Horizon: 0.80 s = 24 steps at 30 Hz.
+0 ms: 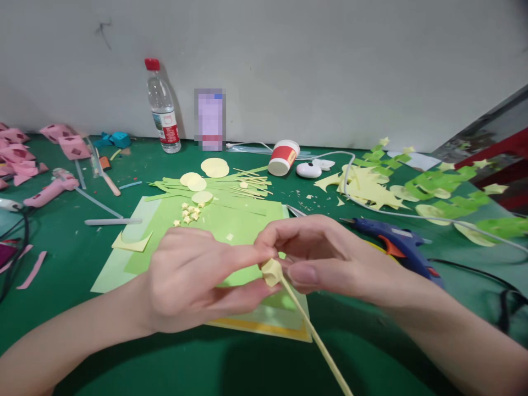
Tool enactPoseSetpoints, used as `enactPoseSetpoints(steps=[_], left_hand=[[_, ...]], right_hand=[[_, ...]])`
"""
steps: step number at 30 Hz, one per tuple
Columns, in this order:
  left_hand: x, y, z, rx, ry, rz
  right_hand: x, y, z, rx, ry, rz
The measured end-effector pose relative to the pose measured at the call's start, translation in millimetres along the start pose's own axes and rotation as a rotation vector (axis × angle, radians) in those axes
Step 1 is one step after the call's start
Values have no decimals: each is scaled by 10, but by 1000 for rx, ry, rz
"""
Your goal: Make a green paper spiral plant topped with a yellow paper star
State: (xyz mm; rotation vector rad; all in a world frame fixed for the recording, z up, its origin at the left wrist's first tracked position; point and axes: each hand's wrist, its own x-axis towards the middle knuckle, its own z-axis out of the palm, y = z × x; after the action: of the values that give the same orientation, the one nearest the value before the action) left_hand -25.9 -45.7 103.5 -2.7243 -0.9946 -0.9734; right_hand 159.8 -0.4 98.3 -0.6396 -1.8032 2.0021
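My left hand and my right hand meet above the green table, both pinched on a small folded wad of pale yellow paper strip. The strip's loose tail runs down to the lower right. Under my hands lie stacked light green paper sheets with a yellow sheet edge showing below them. Several tiny folded yellow stars sit on the green sheet, beside yellow paper circles and thin yellow strips.
A blue glue gun lies right of my hands; a pink glue gun lies at left. A water bottle, a tipped red-and-white cup, a white device, green and yellow cut-outs, pink paper pieces and cables surround the work.
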Motion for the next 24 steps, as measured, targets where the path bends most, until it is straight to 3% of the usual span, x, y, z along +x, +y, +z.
enactPoseSetpoints(steps=[6, 9, 13, 16, 24], left_hand=[[12, 0, -4, -33, 29, -4], [-31, -13, -18, -29, 40, -32], [-177, -99, 19, 33, 176, -98], [-304, -197, 64, 69, 201, -121], [-462, -287, 68, 235, 188, -31]], right_hand=[[-75, 3, -47, -27, 68, -34], [-72, 9, -98, -101, 176, -73], [-2, 20, -123, -259, 354, -110], [72, 54, -30, -398, 418, -107], [189, 255, 303, -590, 400, -96]])
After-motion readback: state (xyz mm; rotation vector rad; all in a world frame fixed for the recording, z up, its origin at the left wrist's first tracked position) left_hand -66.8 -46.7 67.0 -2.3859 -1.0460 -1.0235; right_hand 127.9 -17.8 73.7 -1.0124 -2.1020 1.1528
